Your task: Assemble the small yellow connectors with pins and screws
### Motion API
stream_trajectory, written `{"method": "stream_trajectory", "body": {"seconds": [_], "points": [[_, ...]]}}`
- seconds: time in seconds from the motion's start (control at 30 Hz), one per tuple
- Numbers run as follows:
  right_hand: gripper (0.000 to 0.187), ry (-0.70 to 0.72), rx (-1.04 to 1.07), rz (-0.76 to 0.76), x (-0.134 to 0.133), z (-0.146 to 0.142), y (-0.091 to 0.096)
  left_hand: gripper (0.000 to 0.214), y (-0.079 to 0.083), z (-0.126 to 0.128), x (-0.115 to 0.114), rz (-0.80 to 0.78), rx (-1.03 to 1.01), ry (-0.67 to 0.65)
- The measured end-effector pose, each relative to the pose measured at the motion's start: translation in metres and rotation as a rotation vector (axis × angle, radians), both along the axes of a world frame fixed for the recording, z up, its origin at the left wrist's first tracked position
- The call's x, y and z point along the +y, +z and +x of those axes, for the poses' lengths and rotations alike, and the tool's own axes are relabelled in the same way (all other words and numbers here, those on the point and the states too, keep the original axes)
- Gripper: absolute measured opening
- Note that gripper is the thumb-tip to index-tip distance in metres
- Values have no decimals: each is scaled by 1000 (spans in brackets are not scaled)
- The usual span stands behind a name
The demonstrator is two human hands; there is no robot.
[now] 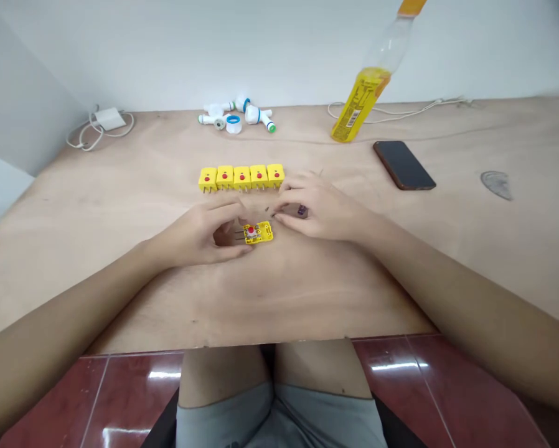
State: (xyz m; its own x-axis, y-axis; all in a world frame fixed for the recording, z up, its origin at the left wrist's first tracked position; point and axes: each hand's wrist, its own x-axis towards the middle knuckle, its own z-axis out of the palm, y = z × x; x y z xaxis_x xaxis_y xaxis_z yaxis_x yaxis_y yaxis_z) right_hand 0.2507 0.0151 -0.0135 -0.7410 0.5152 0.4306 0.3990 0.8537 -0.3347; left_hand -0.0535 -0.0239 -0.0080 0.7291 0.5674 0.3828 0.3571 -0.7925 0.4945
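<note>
My left hand [200, 235] curves around a yellow circuit module [259, 233] with a red button, its fingertips at the module's left edge and thin metal pins running out beside the palm. My right hand [319, 208] comes in from the right, fingertips close to the module's top corner. A small purple component [302, 211] shows among those fingers, with thin leads reaching left. Just beyond both hands, a row of several yellow modules [242, 177] with red dots stands side by side, pins towards me, and the hands do not touch it.
The plywood table [279, 298] also bears white pipe fittings with blue rings [235, 115], a yellow drink bottle [358, 106] tilted up, a dark phone [403, 165] and white cables with an adapter [108, 119]. A white wall stands behind; the table's near edge lies above my legs.
</note>
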Motion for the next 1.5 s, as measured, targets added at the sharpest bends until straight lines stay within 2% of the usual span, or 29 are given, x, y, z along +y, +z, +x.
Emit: {"method": "stream_trajectory", "body": {"seconds": [0.13,0.27,0.33,0.43,0.5,0.67,0.83,0.97,1.1,1.23,1.4,1.5], "points": [[15,-2,-38,-20,0,-2,-3,33,0,-1,0,38,6,-11],[17,-7,-48,28,0,-4,-4,38,0,0,2,81,-18,-25],[15,-11,36,54,-3,-6,0,34,-1,2,2,142,-62,20],[11,-22,251,85,-17,-12,8,14,0,11,1,247,-183,140],[8,-7,356,103,-29,-20,13,7,1,18,-2,270,-278,164],[9,80,504,105,-50,-37,15,13,7,30,-17,52,-372,79],[7,58,535,107,-51,-40,13,25,14,35,-26,-241,-503,44],[8,69,547,92,-49,-40,11,31,16,36,-25,-411,-580,65],[12,104,525,84,-45,-39,6,32,12,37,-22,-506,-603,60],[17,81,508,114,-42,-36,2,28,7,37,-21,-559,-634,79],[24,87,484,149,-44,-36,2,27,8,37,-22,-626,-642,87],[21,102,500,161,-44,-37,4,27,7,37,-21,-660,-648,81]]}}
